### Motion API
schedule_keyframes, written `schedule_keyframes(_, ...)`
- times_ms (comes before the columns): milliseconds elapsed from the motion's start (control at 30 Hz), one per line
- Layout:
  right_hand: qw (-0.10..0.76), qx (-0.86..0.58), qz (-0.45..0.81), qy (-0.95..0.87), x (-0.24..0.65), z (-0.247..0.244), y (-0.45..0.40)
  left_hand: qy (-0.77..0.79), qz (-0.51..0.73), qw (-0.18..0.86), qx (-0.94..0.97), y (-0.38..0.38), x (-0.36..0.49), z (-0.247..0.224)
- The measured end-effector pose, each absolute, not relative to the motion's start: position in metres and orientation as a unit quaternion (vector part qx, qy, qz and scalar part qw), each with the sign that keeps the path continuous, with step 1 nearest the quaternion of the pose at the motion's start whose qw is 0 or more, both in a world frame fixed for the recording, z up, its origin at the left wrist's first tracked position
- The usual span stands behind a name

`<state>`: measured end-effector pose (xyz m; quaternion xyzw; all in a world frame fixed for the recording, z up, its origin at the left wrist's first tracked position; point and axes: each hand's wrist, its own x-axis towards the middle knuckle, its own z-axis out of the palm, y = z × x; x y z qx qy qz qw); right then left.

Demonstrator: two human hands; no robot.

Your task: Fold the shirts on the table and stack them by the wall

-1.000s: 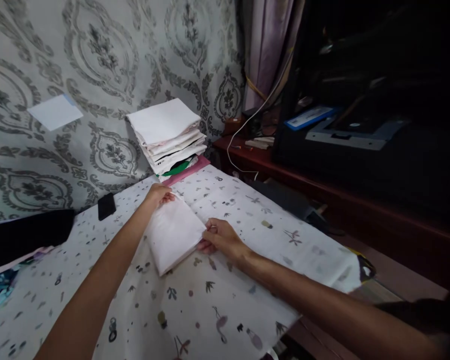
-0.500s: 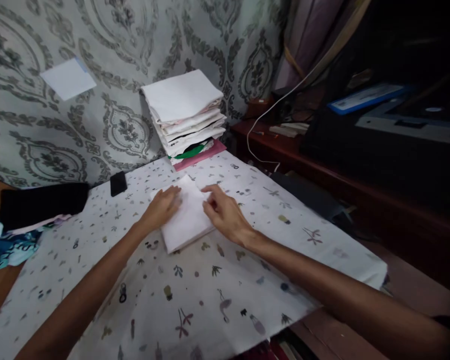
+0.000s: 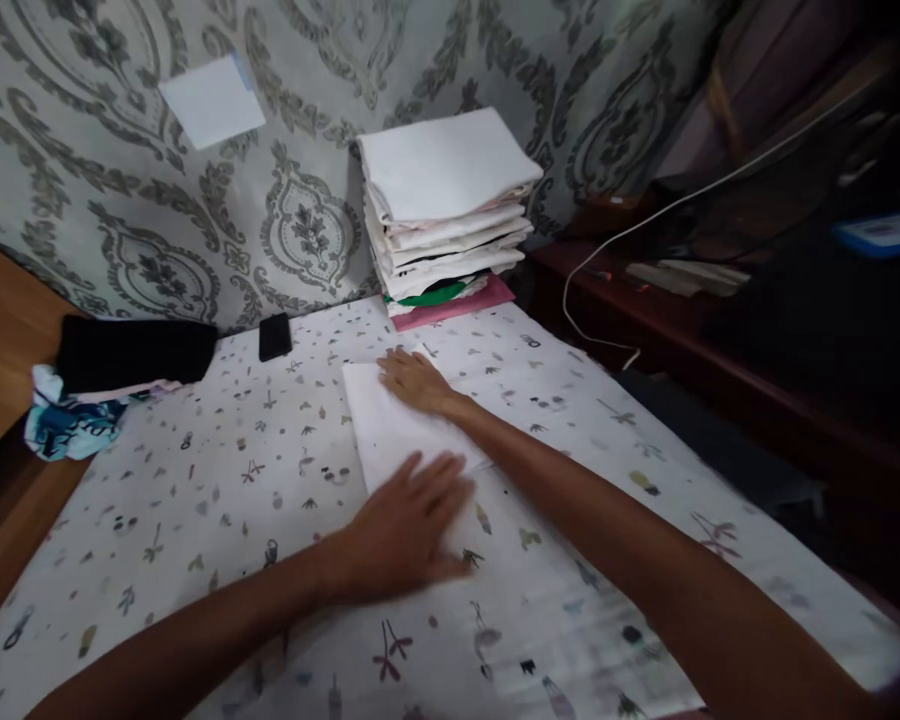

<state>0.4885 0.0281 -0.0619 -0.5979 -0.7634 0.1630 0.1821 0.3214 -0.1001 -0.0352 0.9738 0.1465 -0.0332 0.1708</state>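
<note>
A folded white cloth (image 3: pixel 390 425) lies flat on the patterned bedsheet (image 3: pixel 255 540). My right hand (image 3: pixel 414 380) rests on its far part, palm down, with the fingers stretched out. At the near edge of the cloth is my left hand (image 3: pixel 405 525), fingers spread and slightly blurred. Whether the left hand touches the cloth or hovers over it, I cannot tell. Neither hand grips anything. Beyond the cloth stands a stack of folded clothes (image 3: pixel 450 190), mostly white, with green and pink pieces at the bottom.
A black phone (image 3: pixel 274 338) lies near the wall. At the left are a folded black garment (image 3: pixel 135 352) and a crumpled blue patterned cloth (image 3: pixel 75 425). A dark red wooden table (image 3: pixel 645 320) with a white cable (image 3: pixel 570 285) runs along the right side.
My left hand has moved from the cloth's far left to its near edge. The right hand has gone from the right edge onto the far part and flattened. The view has swung left.
</note>
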Motion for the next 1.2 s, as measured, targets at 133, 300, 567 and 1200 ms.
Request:
schedule_keyframes(133,0.177,-0.595,0.143,-0.771,0.487,-0.065,0.027,0.015,-0.036,0.363,0.931,-0.133,0.306,-0.011)
schedule_keyframes(300,0.194,-0.593,0.162,-0.765,0.487,-0.065,0.026,0.217,0.121,0.381,0.891,-0.08,0.3,0.0)
schedule_keyframes(567,0.328,-0.545,0.215,-0.741,0.504,-0.065,0.029,0.468,0.272,0.259,0.8,0.092,0.3,-0.029)
schedule_keyframes(1200,0.264,-0.568,0.125,-0.769,0.52,-0.067,0.031,0.464,0.192,0.122,0.856,0.102,0.294,-0.038)
